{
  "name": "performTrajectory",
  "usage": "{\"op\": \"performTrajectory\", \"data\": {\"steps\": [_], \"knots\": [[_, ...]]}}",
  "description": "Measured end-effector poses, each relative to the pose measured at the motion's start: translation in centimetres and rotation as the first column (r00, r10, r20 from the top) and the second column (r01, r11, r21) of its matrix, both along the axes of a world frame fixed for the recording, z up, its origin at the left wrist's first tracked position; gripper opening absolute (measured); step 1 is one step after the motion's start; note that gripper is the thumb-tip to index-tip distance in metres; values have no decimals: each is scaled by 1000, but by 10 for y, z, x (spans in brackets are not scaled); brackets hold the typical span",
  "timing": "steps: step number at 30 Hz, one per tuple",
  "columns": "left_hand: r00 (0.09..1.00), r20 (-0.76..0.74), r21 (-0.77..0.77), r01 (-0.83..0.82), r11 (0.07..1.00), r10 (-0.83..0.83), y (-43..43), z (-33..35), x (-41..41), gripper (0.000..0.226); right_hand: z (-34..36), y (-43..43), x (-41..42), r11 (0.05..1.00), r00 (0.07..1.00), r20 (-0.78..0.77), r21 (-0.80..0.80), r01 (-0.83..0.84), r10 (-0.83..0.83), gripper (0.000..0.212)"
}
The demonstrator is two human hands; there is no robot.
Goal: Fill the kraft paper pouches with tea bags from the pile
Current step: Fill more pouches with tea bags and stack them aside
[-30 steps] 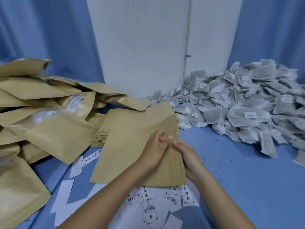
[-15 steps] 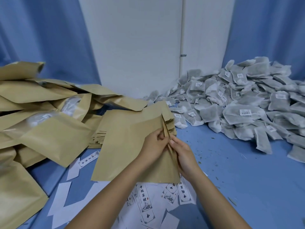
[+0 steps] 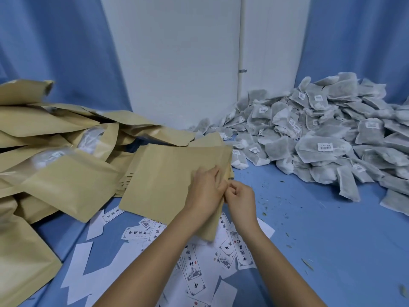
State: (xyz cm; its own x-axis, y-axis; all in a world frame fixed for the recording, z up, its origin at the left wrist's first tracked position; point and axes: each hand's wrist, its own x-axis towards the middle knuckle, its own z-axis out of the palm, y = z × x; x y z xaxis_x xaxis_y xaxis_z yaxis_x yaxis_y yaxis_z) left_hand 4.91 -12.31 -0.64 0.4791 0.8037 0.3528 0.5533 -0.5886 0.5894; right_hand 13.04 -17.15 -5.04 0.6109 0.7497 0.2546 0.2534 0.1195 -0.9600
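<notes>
A flat kraft paper pouch (image 3: 163, 180) is held up over the blue table at the centre. My left hand (image 3: 204, 191) grips its right edge, fingers lying over the front face. My right hand (image 3: 240, 199) pinches the same edge from the right, fingers curled. Under the pouch lies a stack of flat empty pouches (image 3: 128, 180). The pile of grey tea bags (image 3: 321, 138) with white barcode tags sits at the right, against the wall and curtain, apart from both hands.
A heap of kraft pouches (image 3: 51, 156), some showing clear windows, covers the left side. White printed labels and backing papers (image 3: 192, 264) are scattered in front of me. Bare blue table (image 3: 321, 240) with tea crumbs lies at the right front.
The pouch has tilted and shifted leftward. My hands stay joined at its right edge, where the mouth was spread half a second ago. The camera has drifted slightly.
</notes>
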Motion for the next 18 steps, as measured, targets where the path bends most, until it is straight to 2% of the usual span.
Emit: {"op": "performTrajectory", "data": {"steps": [2, 6, 10, 12, 14, 15, 16, 18], "knots": [[993, -98, -63, -65, 996, 59, -2, -5, -1, 38, 1, -2, -4, 998, 989, -140, -6, -56, 54, 30], [996, -79, -100, -57, 993, 49, -6, -6, -1, 41, -3, -3, -11, 1000, 970, -244, -26, -15, 9, 26], [973, -203, 96, -93, 991, 111, -8, -9, -1, 24, -2, 0, -13, 998, 945, -328, -60, -21, 1, 20], [988, -108, 117, -94, 989, 107, -2, -7, -7, 25, 1, 0, -9, 998, 911, -412, -53, -22, -2, 16], [986, 103, 35, -137, 990, 133, 12, -2, -18, 33, 3, -1, -4, 999, 878, -478, -46, -5, -18, 13], [977, 156, -4, -146, 989, 145, 18, 0, -22, 36, 3, -1, -1, 999, 879, -476, -46, 5, -27, 12], [980, 143, -35, -136, 990, 140, 21, -1, -24, 35, 4, -2, 0, 999, 880, -474, -41, 3, -22, 12], [995, -49, -90, -90, 992, 85, 15, -8, -22, 37, 6, 0, 2, 998, 883, -469, -55, -15, -13, 12]]}}
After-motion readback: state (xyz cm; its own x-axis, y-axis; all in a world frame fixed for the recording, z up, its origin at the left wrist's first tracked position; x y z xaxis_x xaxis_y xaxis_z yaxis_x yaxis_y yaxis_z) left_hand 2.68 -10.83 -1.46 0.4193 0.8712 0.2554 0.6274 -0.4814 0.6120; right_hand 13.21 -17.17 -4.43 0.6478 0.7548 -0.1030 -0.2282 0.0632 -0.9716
